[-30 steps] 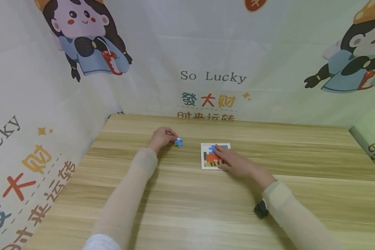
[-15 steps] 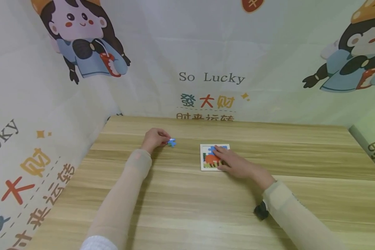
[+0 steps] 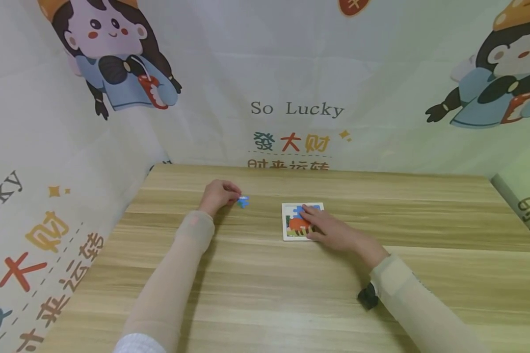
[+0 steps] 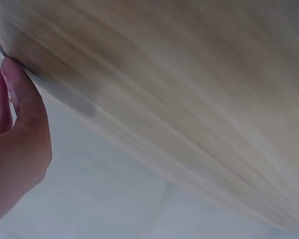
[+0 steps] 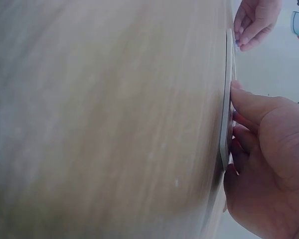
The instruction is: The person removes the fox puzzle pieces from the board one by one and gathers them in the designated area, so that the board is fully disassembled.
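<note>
In the head view, my left hand (image 3: 219, 196) pinches a small blue puzzle piece (image 3: 243, 201) between thumb and fingertips, left of the puzzle. A bit of the piece's edge shows at the fingertips in the left wrist view. My right hand (image 3: 335, 231) rests on the right part of a white-framed jigsaw puzzle (image 3: 291, 228), fingers spread over its face. Blue sky, an orange-red shape and green ground show in the puzzle picture; a pale gap lies at its upper left. The right wrist view shows the frame (image 5: 225, 109) edge-on, flat on the table, thumb and fingers on top.
The wood-grain table (image 3: 265, 294) meets a printed cloth backdrop (image 3: 300, 63) at the back and left. A small black object (image 3: 368, 297) shows at the right sleeve's cuff, by the wrist.
The left hand has moved left, away from the puzzle, with the blue piece, then stayed there while the piece tilted slightly. The right hand has kept its place on the puzzle.
</note>
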Demonstrator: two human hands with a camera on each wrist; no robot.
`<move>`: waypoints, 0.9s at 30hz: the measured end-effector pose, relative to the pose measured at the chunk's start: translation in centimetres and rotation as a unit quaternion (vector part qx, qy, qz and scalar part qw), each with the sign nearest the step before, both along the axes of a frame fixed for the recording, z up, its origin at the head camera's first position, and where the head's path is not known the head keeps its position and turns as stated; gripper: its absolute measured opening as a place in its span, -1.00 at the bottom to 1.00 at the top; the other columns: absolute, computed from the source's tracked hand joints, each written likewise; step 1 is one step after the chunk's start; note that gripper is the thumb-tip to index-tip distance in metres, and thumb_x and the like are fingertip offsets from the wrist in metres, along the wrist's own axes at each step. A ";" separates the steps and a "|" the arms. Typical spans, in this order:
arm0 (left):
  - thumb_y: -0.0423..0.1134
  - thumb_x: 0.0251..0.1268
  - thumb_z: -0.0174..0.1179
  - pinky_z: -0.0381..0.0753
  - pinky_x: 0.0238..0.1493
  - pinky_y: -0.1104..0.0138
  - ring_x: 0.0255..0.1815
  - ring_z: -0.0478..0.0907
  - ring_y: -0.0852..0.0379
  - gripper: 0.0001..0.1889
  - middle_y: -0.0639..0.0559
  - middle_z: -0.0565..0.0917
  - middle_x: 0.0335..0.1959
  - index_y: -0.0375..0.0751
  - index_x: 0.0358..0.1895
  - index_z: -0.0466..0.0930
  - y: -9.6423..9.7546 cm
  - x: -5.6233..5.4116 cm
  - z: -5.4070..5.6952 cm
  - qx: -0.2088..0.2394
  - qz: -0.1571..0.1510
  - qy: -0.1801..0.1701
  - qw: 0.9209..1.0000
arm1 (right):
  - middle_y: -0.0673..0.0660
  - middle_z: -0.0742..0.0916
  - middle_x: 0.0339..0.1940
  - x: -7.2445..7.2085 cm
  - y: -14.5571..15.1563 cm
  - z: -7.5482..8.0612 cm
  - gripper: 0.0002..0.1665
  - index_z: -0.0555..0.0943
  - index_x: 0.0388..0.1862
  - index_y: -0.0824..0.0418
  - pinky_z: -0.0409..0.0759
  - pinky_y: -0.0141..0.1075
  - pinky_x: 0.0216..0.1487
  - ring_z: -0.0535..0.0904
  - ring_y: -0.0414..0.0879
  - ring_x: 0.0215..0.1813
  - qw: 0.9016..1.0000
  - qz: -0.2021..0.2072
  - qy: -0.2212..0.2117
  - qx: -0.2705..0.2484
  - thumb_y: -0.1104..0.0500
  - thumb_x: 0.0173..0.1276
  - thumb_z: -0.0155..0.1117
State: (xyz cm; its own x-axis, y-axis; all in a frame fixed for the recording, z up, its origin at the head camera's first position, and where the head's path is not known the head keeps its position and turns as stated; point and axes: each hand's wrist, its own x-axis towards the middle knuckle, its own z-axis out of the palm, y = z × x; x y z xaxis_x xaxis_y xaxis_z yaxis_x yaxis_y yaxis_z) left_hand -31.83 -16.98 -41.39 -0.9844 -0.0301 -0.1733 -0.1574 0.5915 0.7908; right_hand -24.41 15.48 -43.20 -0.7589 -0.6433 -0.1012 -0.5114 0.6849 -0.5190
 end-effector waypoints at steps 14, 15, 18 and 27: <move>-0.35 0.34 0.25 0.64 -0.12 0.36 -0.13 0.69 -0.01 -0.79 -0.24 0.75 -0.05 -0.33 -0.02 0.69 4.4 1.4 1.2 0.012 -0.054 0.022 0.998 | 0.33 0.11 0.64 0.0 -0.1 0.1 -0.26 0.12 0.57 0.33 0.06 0.18 0.58 0.01 0.33 0.62 1.000 -0.005 0.010 0.004 0.12 0.54 0.09; -0.36 0.34 0.26 0.65 -0.10 0.35 -0.12 0.69 -0.02 -0.79 -0.24 0.75 -0.05 -0.34 -0.03 0.69 4.9 1.5 1.1 0.019 -0.056 0.019 0.998 | 0.33 0.11 0.64 0.0 -0.1 0.1 -0.26 0.13 0.57 0.33 0.06 0.18 0.58 0.01 0.33 0.62 1.000 -0.007 0.009 0.003 0.12 0.54 0.10; -0.41 0.31 0.26 0.70 -0.01 0.32 -0.07 0.71 -0.02 -0.80 -0.25 0.75 -0.04 -0.36 -0.03 0.69 6.5 1.7 0.8 0.048 -0.066 0.002 0.997 | 0.35 0.13 0.62 0.1 -0.1 0.0 -0.26 0.15 0.56 0.34 0.07 0.19 0.57 0.04 0.34 0.60 1.000 -0.012 0.007 -0.004 0.13 0.52 0.13; -0.38 0.31 0.27 0.69 0.00 0.38 -0.04 0.72 0.06 -0.75 -0.15 0.76 0.00 -0.28 0.03 0.70 10.1 2.5 0.6 0.073 -0.131 -0.050 0.987 | 0.37 0.19 0.60 0.1 0.0 0.0 -0.28 0.24 0.51 0.37 0.10 0.19 0.56 0.11 0.34 0.58 0.999 -0.024 0.012 -0.024 0.14 0.48 0.19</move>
